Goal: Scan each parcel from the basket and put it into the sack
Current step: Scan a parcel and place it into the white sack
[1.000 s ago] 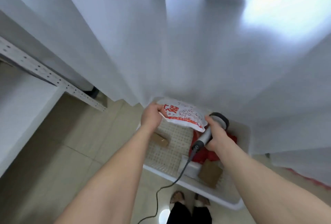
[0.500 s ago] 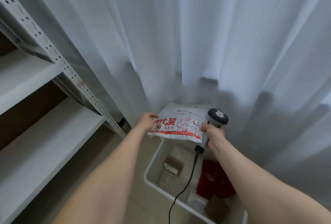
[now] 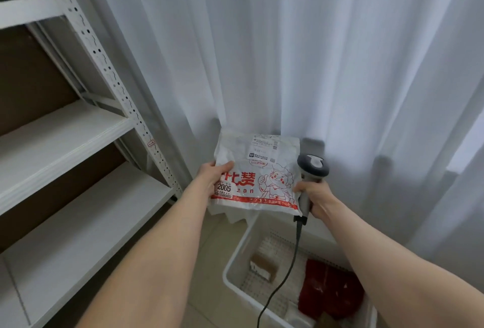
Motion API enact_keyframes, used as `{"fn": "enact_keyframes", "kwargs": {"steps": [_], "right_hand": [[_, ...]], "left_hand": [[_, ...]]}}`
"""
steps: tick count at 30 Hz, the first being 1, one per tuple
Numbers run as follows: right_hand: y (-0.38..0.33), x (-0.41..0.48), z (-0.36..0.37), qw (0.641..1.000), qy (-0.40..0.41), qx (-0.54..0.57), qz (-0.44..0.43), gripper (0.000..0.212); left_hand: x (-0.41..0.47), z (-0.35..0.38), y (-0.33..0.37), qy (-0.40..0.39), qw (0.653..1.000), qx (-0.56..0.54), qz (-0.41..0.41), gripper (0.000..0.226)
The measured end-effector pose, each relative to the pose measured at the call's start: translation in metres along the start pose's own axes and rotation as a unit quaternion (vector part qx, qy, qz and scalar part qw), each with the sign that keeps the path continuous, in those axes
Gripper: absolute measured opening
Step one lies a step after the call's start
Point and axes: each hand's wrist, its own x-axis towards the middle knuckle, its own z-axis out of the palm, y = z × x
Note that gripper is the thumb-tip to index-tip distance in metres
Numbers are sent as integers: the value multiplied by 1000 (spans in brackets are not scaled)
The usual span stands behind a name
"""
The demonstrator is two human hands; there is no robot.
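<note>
A white plastic parcel [image 3: 258, 170] with red print and a shipping label near its top is held up in front of the curtain. My left hand [image 3: 212, 178] grips its left edge, thumb on the face. My right hand [image 3: 313, 195] grips the grey handle of a corded barcode scanner [image 3: 311, 168] and a finger touches the parcel's right edge. The scanner head sits just right of the parcel. Below stands the white basket [image 3: 235, 264], holding a small cardboard box [image 3: 263, 266] and a red parcel [image 3: 330, 291]. No sack is in view.
A white metal shelf rack [image 3: 110, 84] fills the left side, its boards close to my left arm. White curtains [image 3: 314, 52] hang behind the basket. The scanner cable [image 3: 284, 275] droops across the basket. Tiled floor [image 3: 207, 299] shows between rack and basket.
The parcel has come up out of the basket and now faces me upright, label at the top. My view has lifted, so the basket sits lower and the rack shows more.
</note>
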Motion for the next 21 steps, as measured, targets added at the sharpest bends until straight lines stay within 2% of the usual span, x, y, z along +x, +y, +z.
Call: {"fn": "enact_keyframes", "kwargs": {"steps": [4,8,11,14,16,19,21], "right_hand": [[-6,-6,14,998,55,15,-17,29],[-10,-12,24,996,76,-6,-33,26],[-10,-13,29,993,101,-25,-47,21],[-11,-15,33,990,121,-44,-60,30],[-12,-23,39,994,81,-40,-57,24],[-11,-35,54,998,-48,-24,-36,24],[-9,-43,65,992,-108,-60,-30,21]], "left_hand": [[-4,-27,10,-84,996,8,-41,43],[-12,-48,15,-127,986,57,-89,30],[-13,-53,16,-89,992,72,-54,23],[-10,-51,10,-49,997,53,-21,20],[-4,-48,3,-21,999,34,-6,20],[1,-45,-6,-5,1000,5,-4,27],[1,-43,-12,-5,1000,-17,-7,27]]}}
